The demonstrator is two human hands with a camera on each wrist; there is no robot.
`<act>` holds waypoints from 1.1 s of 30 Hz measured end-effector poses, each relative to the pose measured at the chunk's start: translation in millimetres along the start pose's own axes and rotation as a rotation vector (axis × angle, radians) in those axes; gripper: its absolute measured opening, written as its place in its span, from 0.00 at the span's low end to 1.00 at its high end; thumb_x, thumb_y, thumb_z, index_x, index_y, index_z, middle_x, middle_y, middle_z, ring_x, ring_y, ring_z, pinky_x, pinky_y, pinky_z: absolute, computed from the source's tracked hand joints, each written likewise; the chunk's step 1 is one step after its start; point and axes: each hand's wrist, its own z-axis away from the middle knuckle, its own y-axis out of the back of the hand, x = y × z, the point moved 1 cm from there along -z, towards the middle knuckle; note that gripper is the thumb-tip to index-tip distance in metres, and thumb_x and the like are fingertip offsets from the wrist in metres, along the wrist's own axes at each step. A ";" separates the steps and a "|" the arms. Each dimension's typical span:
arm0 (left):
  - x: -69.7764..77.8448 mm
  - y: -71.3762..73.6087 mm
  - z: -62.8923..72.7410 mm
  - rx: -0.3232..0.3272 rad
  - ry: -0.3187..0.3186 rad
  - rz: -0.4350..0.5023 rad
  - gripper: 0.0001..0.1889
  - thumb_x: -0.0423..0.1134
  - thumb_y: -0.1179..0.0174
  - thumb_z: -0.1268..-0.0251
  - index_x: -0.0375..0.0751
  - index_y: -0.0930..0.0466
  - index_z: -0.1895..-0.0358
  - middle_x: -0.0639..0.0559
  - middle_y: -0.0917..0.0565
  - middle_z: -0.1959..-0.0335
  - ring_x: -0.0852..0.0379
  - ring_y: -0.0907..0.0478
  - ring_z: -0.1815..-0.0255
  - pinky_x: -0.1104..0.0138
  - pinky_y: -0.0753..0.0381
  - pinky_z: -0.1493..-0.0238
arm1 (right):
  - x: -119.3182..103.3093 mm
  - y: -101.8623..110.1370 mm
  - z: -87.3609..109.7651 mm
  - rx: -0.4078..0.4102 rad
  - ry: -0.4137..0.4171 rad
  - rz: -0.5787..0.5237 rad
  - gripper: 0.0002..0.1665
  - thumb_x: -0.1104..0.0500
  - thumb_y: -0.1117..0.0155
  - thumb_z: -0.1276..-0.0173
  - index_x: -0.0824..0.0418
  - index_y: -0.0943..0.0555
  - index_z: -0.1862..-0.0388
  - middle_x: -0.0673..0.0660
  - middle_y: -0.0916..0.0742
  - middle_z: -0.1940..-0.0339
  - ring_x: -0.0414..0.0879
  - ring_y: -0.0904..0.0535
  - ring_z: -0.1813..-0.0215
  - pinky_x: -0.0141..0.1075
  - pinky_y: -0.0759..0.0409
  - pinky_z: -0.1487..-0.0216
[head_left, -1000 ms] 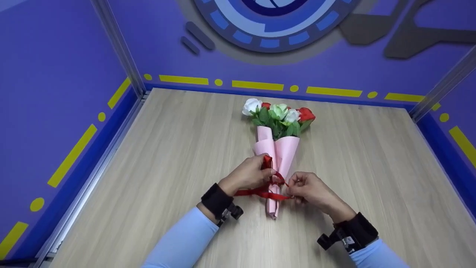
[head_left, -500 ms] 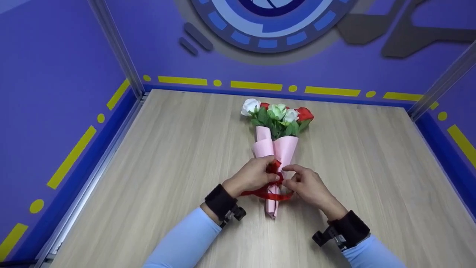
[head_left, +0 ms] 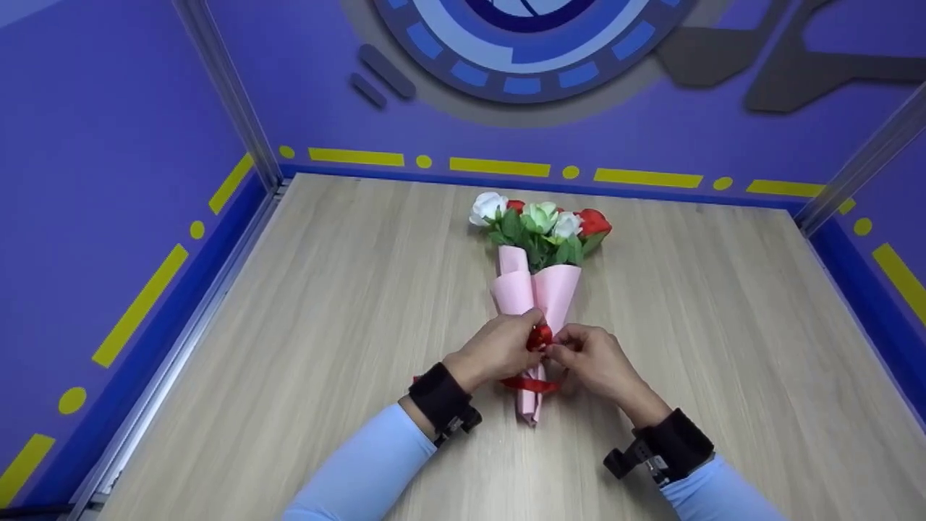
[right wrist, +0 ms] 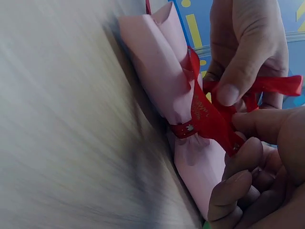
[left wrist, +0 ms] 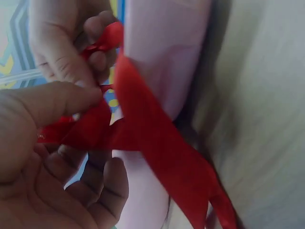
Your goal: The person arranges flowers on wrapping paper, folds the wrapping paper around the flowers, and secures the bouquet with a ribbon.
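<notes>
A bouquet lies on the table, its white, red and pale green roses (head_left: 540,217) toward the back. Pink wrapping paper (head_left: 514,291) narrows toward the near end. Red ribbon (right wrist: 213,123) with small gold print circles the gathered paper in the right wrist view. My left hand (head_left: 497,349) pinches a loop of that ribbon above the paper. From the other side, my right hand (head_left: 599,363) pinches the ribbon (left wrist: 152,129) close to the left fingertips. A loose length crosses the paper's lower end. The fingers partly hide the knot area.
The bouquet rests on a wood-grain table (head_left: 347,289). Blue-purple panels (head_left: 108,145) with yellow marks stand at the back and sides. Both wrists wear black straps (head_left: 439,396) with small cameras.
My left hand has shifted slightly right and nearer, drawing the ribbon in toward the knot. The right hand has moved left until the fingertips meet. The bouquet has stayed put.
</notes>
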 end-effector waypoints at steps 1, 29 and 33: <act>-0.5 -1.6 -1.0 0.013 -0.009 -0.043 0.12 0.33 0.29 0.36 0.45 0.23 0.54 0.58 0.23 0.71 0.61 0.26 0.71 0.71 0.27 0.70 | 0.1 -0.1 0.3 -0.002 0.001 -0.010 0.03 0.63 0.31 0.31 0.60 0.13 0.66 0.51 0.13 0.72 0.44 0.20 0.73 0.32 0.24 0.74; -10.2 -9.0 -3.9 0.181 -0.141 -0.029 0.11 0.23 0.36 0.40 0.43 0.21 0.62 0.55 0.22 0.69 0.59 0.26 0.65 0.74 0.28 0.61 | 8.9 4.9 -8.4 -0.127 -0.209 -0.443 0.05 0.62 0.30 0.27 0.62 0.11 0.63 0.48 0.15 0.76 0.37 0.35 0.81 0.29 0.37 0.79; -12.1 -8.7 -2.5 0.162 -0.147 -0.004 0.10 0.23 0.35 0.39 0.43 0.21 0.61 0.55 0.22 0.68 0.60 0.26 0.64 0.74 0.29 0.60 | 8.7 5.2 -9.4 -0.090 -0.232 -0.512 0.04 0.62 0.27 0.29 0.61 0.13 0.65 0.47 0.16 0.75 0.37 0.34 0.79 0.29 0.37 0.78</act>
